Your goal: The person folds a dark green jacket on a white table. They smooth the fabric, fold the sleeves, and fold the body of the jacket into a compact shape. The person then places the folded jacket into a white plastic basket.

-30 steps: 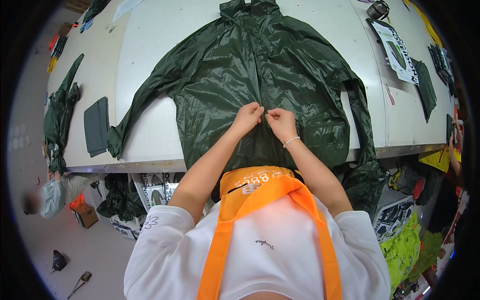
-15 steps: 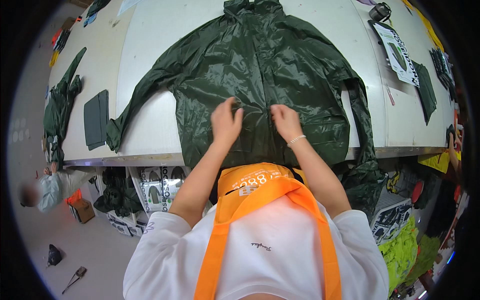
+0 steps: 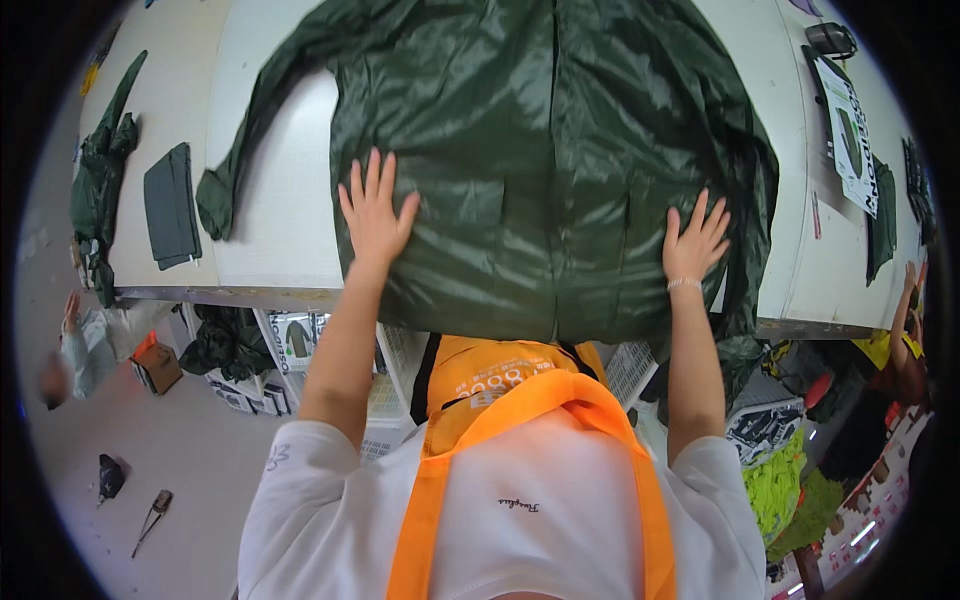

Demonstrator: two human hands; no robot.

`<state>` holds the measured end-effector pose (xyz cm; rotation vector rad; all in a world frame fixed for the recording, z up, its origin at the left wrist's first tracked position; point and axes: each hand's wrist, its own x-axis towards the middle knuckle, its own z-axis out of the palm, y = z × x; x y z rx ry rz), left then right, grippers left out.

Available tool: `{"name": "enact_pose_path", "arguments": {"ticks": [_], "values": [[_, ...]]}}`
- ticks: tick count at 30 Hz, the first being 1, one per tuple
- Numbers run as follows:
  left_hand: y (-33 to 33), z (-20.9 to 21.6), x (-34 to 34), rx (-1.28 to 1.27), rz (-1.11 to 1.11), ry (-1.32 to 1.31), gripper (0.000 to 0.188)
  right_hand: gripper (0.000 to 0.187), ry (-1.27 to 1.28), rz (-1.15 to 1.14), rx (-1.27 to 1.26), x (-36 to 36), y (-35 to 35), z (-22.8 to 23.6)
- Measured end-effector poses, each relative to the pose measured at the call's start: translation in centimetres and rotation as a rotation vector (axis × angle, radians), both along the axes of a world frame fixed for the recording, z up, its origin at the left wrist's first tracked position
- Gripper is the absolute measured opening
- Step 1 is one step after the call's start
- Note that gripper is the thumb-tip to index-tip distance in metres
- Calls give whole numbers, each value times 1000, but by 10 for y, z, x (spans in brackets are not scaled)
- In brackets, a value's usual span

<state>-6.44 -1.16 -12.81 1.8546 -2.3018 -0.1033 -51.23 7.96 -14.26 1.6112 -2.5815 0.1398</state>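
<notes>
A dark green, shiny rain jacket [image 3: 470, 270] lies spread on the white table, its front facing up and its hem hanging at the near edge. My left hand [image 3: 376, 215] rests flat on the lower left of the jacket, fingers spread. On the lower right side my right hand [image 3: 697, 240] lies flat too, fingers apart, with a pale bracelet at the wrist. Neither hand grips the cloth. One sleeve curves down at the left; the other runs close along the right side. The collar is out of view.
On the white table [image 3: 285, 215], a folded dark green garment [image 3: 173, 207] lies left of the jacket, with a crumpled one [image 3: 100, 190] farther left. A printed package [image 3: 848, 135] and a dark pot-like object [image 3: 831, 40] lie at right. Other people's hands show at both sides.
My hands have moved apart from the middle front to the jacket's two sides and flattened out. The jacket sits wider and smoother, and its collar has left the view.
</notes>
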Motion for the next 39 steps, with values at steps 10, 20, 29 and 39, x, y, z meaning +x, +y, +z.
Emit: {"name": "enact_pose_path", "arguments": {"ticks": [10, 20, 29, 39], "values": [[-119, -22, -21, -177, 53, -289, 63, 68, 4, -67, 91, -28, -145, -19], [-39, 29, -183, 389, 66, 98, 40, 21, -724, 201, -123, 131, -72, 24], [-59, 3, -168, 886, -2, 777, 33, 20, -922, 38, 30, 145, -79, 38], [-39, -7, -164, 790, -3, 1059, 31, 24, -1101, 11, -102, 163, -72, 31]]}}
